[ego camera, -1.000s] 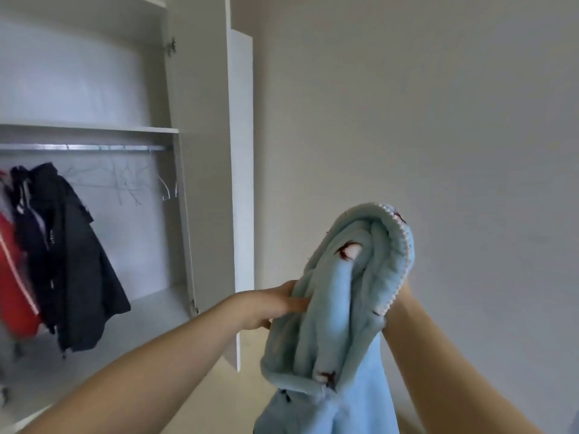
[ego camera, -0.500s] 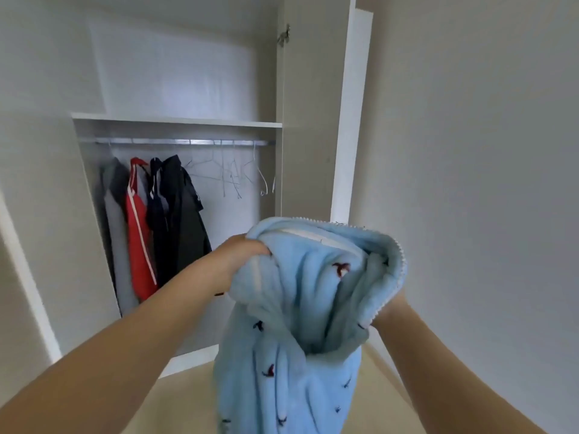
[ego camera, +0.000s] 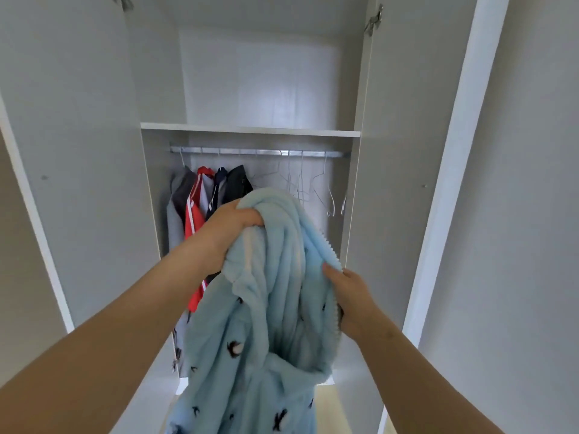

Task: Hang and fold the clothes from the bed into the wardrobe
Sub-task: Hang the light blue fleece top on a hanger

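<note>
Left grip (ego camera: 234, 228) is clenched round a bunched fold at the top of the pale blue fleece (ego camera: 275, 311), fingers curled tight into the cloth, while the right grip (ego camera: 352, 297) pinches the fleece's edge lower down and to the right, thumb on the ribbed white trim. Between them the fleece hangs in thick folds in mid-air, raised in front of the open wardrobe (ego camera: 94, 170) and not touching it; its lower part drops out of view at the bottom edge (small dark bird-like prints dot the fabric). Behind the fleece, inside the wardrobe, a metal rail (ego camera: 225, 151) runs just under a white shelf (ego camera: 250, 128). On the rail's left part hang a grey top (ego camera: 175, 197), a red jacket (ego camera: 192, 216) with white stripes and a dark coat (ego camera: 239, 183), packed side by side. To their right, several bare wire hangers (ego camera: 300, 184) hang on the same rail. Both doors stand wide open, and a plain pale wall (ego camera: 532, 214) lies to the right. A strip of light floor (ego camera: 332, 405) shows beneath the right forearm.
</note>
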